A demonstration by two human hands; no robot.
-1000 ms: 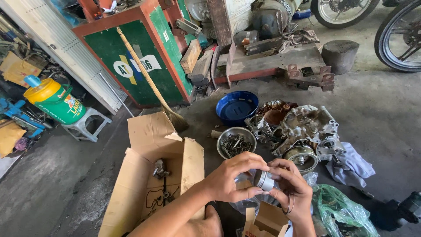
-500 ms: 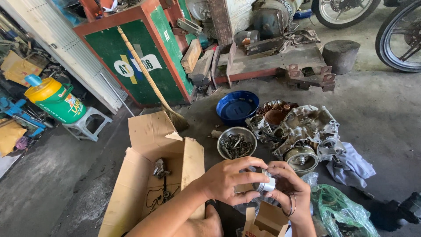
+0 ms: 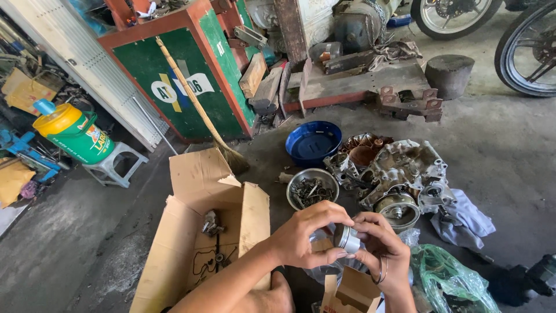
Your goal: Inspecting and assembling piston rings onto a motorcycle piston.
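Head view: both hands pinch a small, smooth, shiny metal cylinder above flattened brown cardboard.

Box left of hands; bowl behind them; basin behind bowl; engine right of bowl; bag right.
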